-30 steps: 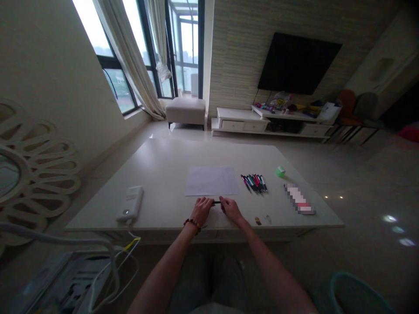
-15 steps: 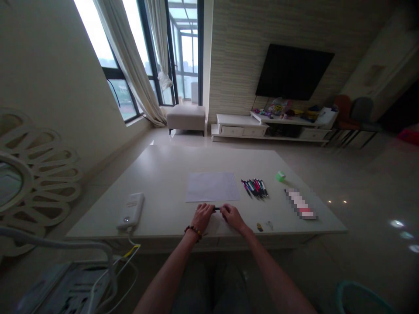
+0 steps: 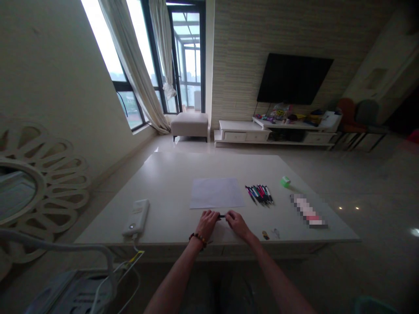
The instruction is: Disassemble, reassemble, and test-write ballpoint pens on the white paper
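Note:
My left hand (image 3: 207,223), with a beaded bracelet at the wrist, is closed on one end of a slim black pen (image 3: 222,216). My right hand (image 3: 238,223) pinches the other end. Only a short dark middle piece shows between the fingers, and the rest is hidden. Both hands are at the near side of the white table (image 3: 170,174). Just beyond them lies a white sheet of paper (image 3: 216,192). To the right of the sheet, several pens (image 3: 260,195) lie side by side in a loose row.
Right of the pens are a small green-and-white object (image 3: 285,181) and a pixelated long item (image 3: 307,211). A small dark-and-yellow piece (image 3: 266,235) and a clear piece (image 3: 276,232) lie near the front edge. At left, a white device (image 3: 137,216) trails a cable.
The camera view has tilted slightly, so the table and everything on it appears lower and further right. Both hands keep hold of the pen, with little visible change in grip.

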The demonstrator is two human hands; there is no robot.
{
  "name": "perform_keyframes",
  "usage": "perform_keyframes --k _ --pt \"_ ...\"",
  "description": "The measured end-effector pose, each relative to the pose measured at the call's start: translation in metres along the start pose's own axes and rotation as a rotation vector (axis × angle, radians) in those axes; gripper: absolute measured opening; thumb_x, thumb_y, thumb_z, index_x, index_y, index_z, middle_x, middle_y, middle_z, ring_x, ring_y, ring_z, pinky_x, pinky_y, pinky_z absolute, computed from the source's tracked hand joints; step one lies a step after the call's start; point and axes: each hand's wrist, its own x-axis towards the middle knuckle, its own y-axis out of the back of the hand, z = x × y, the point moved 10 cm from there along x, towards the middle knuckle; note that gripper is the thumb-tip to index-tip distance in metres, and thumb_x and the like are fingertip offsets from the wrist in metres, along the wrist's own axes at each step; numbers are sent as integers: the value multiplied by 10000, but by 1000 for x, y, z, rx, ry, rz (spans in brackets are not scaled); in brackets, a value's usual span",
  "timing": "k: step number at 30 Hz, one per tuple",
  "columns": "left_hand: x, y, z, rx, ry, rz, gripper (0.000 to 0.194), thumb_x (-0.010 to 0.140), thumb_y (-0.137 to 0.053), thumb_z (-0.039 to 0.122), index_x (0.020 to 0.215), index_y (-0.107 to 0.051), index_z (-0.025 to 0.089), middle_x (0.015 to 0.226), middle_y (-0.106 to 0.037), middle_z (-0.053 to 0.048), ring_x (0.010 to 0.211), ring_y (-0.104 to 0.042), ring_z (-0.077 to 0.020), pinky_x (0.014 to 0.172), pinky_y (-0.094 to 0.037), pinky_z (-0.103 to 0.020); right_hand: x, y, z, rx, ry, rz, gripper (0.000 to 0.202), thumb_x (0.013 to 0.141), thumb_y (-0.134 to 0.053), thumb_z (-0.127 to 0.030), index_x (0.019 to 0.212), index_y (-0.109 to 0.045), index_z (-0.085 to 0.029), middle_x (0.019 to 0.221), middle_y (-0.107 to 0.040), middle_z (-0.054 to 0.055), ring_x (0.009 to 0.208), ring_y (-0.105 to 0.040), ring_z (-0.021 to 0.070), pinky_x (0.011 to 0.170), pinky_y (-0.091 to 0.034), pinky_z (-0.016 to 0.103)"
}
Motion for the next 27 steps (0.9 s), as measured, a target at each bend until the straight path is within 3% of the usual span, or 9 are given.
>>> perform_keyframes --k 4,7,9,13,17,20,27 --pt "-1 0 0 0 1 -9 87 874 -460 239 897 -538 208 791 -594 -8 780 -488 -151 740 -344 -294 -2 -8 10 59 -97 -74 504 823 -338 -587 551 -464 -181 431 -388 -49 402 -368 96 440 -302 223" --pt "-2 0 0 -9 10 -5 84 871 -466 243 885 -540 207 794 -597 -8 792 -487 -151 744 -346 -289 -2 -8 1 62 -17 -81 421 798 -432 -553 641 -519 -171 505 -453 -43 456 -406 98 467 -311 217" --pt "-2 -1 1 -10 -5 -15 88 874 -460 239 889 -541 207 793 -597 -8 788 -489 -149 742 -348 -287 -1 -9 -1 57 -1 -78 427 802 -426 -542 586 -489 -179 487 -432 -45 456 -398 99 478 -310 221" --pt "-2 -3 0 11 -8 -28 93 874 -455 222 903 -542 207 795 -599 -12 772 -489 -152 736 -352 -292 -1 -13 11 69 -139 -99 499 833 -315 -563 510 -423 -199 396 -343 -55 387 -347 103 447 -290 234" --pt "-2 -3 1 9 -15 -32 95 872 -459 235 900 -546 209 800 -608 -16 787 -493 -158 739 -354 -301 -1 -6 -5 -58 2 -78 426 829 -391 -520 653 -549 -166 532 -501 -21 505 -436 113 513 -316 225" --pt "-2 -2 6 12 -50 -38 118 879 -445 247 924 -549 214 796 -609 -17 788 -498 -158 739 -351 -306 -3 -6 -13 -145 104 -69 393 850 -384 -464 672 -563 -164 612 -542 -5 576 -456 120 553 -316 226" --pt "-5 1 17 45 -135 -58 175 887 -421 251 1004 -549 221 799 -605 -31 787 -508 -165 726 -356 -317 -3 -11 -1 -197 6 -147 497 882 -295 -437 545 -553 -179 486 -527 3 475 -450 126 516 -316 231"
